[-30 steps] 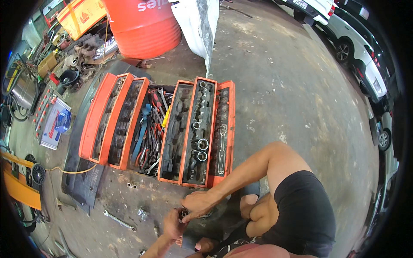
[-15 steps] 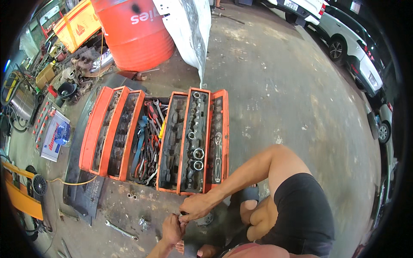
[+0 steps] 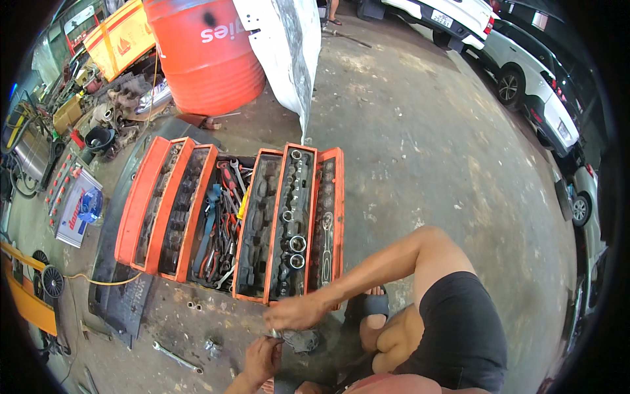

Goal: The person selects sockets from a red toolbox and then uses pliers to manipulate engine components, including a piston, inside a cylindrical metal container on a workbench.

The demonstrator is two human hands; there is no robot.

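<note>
My left hand (image 3: 262, 360) is closed, fingers pinched on a small shiny metal piece (image 3: 274, 333) too small to name. Just above it my right hand (image 3: 293, 313) is curled shut, knuckles up, at the near edge of an orange cantilever toolbox (image 3: 183, 220); whatever it grips is hidden. The toolbox stands spread out, with sockets (image 3: 297, 244) and a ratchet (image 3: 327, 238) in its right trays and pliers and wrenches (image 3: 223, 230) heaped in its middle. A grey rag (image 3: 302, 341) lies beside my hands.
On the floor to the left are a combination wrench (image 3: 177, 358), two small sockets (image 3: 194, 306) and a crumpled shiny bit (image 3: 212, 348). A red drum (image 3: 207, 59) and a white panel (image 3: 282, 52) stand beyond the toolbox. Parked cars (image 3: 518, 79) line the far right.
My hands have drawn slightly apart, the left lower and the right a little to the left. The view has shifted a little, and more of the grey rag shows.
</note>
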